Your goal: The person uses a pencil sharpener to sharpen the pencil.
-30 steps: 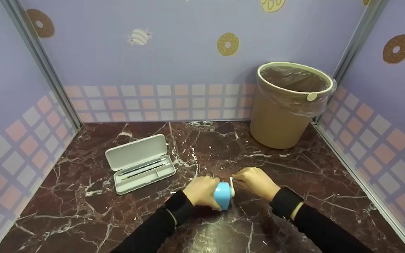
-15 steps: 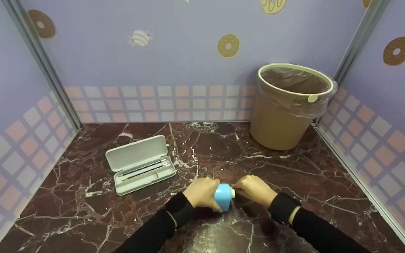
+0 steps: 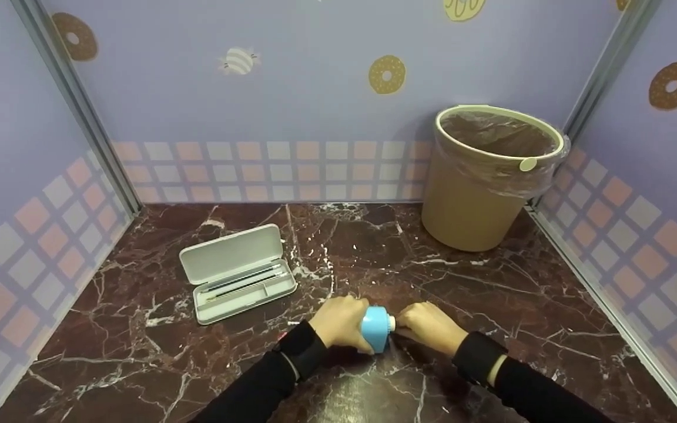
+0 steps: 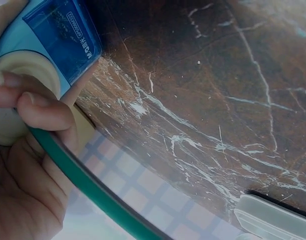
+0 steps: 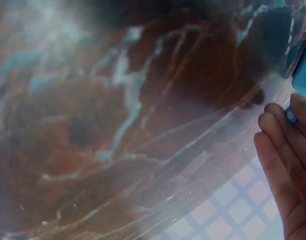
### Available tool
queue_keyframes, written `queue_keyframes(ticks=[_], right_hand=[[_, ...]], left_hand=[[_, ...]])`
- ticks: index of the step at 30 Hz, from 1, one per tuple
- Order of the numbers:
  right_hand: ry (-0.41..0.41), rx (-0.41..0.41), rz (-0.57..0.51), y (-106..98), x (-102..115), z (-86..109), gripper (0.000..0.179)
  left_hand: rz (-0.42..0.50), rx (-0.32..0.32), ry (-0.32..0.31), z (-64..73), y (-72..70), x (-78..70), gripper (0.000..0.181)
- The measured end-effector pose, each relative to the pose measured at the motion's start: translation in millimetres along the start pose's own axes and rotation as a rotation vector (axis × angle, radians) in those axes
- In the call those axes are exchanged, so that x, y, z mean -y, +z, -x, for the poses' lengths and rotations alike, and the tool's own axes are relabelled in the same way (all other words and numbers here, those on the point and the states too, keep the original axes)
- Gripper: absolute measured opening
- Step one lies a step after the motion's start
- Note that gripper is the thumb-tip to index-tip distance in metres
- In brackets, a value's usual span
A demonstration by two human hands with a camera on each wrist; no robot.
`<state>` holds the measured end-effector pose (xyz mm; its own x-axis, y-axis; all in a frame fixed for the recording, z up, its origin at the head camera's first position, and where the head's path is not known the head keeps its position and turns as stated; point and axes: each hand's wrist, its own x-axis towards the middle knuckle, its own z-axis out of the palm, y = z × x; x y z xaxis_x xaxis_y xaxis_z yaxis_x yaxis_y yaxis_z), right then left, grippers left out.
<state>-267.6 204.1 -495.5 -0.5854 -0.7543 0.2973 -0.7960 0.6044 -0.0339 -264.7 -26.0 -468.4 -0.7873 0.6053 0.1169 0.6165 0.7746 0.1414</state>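
Observation:
Near the front middle of the table, my left hand [image 3: 338, 323] grips the body of a light blue crank pencil sharpener [image 3: 375, 329]. The left wrist view shows its clear blue shavings drawer [image 4: 65, 37] and round cream front [image 4: 40, 67]. A green pencil [image 4: 85, 182] runs into that front, with the fingertips of this hand curled against it. On the sharpener's other side, my right hand [image 3: 429, 326] pinches the crank's small blue knob [image 5: 291, 116]. The cream crank hub [image 3: 392, 322] shows between sharpener and hand, while the crank arm is mostly hidden behind the fingers.
An open pale pencil case [image 3: 230, 255] lies to the left, with two pencils [image 3: 241, 282] in its tray. At the back right stands a tan waste bin [image 3: 471, 205] with a clear liner. Patterned walls close off the back and both sides of the marbled table.
My right hand has swung the crank from pointing up to lower down, coming nearer to the body. The left hand and the sharpener stay in place.

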Motion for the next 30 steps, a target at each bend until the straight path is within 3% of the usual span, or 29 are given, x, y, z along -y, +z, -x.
queue_keyframes(ticks=[17, 30], right_hand=[[-0.185, -0.12, 0.271, 5.2, 9.7, 10.5, 0.019], [-0.253, -0.123, 0.209, 1.1, 17.5, 17.9, 0.016]], left_hand=[[0.029, -0.006, -0.051, 1.7, -1.2, -5.2, 0.057], [0.032, -0.006, -0.078, 1.9, -0.5, -5.0, 0.058]])
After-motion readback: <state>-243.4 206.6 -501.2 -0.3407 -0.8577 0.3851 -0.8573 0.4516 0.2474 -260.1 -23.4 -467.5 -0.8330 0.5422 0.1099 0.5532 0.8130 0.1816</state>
